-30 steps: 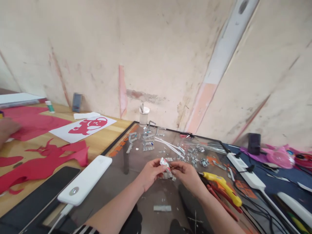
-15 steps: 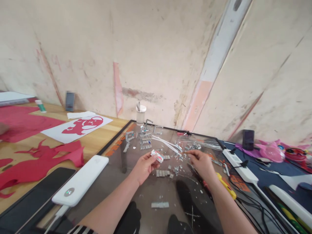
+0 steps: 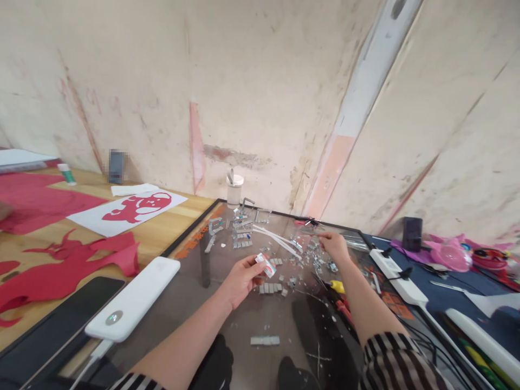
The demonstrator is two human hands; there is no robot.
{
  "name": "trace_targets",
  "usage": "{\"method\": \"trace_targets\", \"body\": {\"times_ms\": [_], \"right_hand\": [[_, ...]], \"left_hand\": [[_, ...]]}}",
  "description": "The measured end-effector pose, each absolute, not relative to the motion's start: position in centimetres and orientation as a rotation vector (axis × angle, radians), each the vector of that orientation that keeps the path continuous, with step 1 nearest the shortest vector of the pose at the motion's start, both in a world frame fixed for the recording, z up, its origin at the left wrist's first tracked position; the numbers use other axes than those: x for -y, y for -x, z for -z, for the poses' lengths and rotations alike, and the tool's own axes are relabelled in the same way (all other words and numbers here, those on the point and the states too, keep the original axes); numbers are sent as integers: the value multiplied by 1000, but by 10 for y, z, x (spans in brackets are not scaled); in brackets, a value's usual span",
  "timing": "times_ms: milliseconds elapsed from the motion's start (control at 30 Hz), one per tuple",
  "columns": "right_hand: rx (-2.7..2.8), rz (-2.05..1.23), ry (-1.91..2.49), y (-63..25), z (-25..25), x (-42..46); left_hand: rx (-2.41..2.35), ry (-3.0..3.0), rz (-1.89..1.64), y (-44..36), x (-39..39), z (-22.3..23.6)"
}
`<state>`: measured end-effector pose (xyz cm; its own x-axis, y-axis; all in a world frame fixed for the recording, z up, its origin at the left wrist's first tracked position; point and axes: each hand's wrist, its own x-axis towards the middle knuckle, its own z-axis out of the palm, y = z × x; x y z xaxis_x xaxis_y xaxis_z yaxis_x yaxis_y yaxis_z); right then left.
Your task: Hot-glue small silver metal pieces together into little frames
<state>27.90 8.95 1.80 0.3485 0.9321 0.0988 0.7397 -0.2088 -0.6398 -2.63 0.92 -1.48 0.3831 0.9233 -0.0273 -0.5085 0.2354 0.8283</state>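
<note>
My left hand (image 3: 245,279) is closed around a small white piece with red and teal print (image 3: 266,265), raised over the dark glass tabletop (image 3: 227,319). My right hand (image 3: 335,248) has its fingers pinched together farther back, above the right side of the scattered silvery scraps (image 3: 312,254). Whatever sits in that pinch, if anything, is too small to make out. Beneath the hands lie flat grey segmented strips (image 3: 270,288). Two thin white strips (image 3: 278,238) run between the hands. Pliers with red handles (image 3: 344,311) lie under my right forearm, beside a yellow-handled tool (image 3: 337,286).
A white-lidded jar (image 3: 234,189) stands at the back by the wall. To the left are a white power bank (image 3: 134,298), a black phone (image 3: 60,325) and red cut paper (image 3: 81,265). A power strip (image 3: 398,276) with cables lies on the right.
My right hand has moved back and slightly right, away from the middle of the scraps, uncovering the yellow-handled tool. My left hand has shifted slightly right, turning the printed piece a little.
</note>
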Motion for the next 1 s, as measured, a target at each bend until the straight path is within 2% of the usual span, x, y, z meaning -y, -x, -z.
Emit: {"method": "trace_targets", "body": {"times_ms": [300,567,800,1000], "right_hand": [[1511,-365,1966,-254,-24,-129],[1572,-464,1870,-232,-30,-122],[1582,-611,1620,-196,-52,-46],[1702,-762,1358,-159,-46,43]], "left_hand": [[-621,-834,-1070,27,-11,16],[-592,-824,-1080,27,-10,14],[-460,-808,-1042,30,-6,11],[-445,-883,-959,25,0,10]]}}
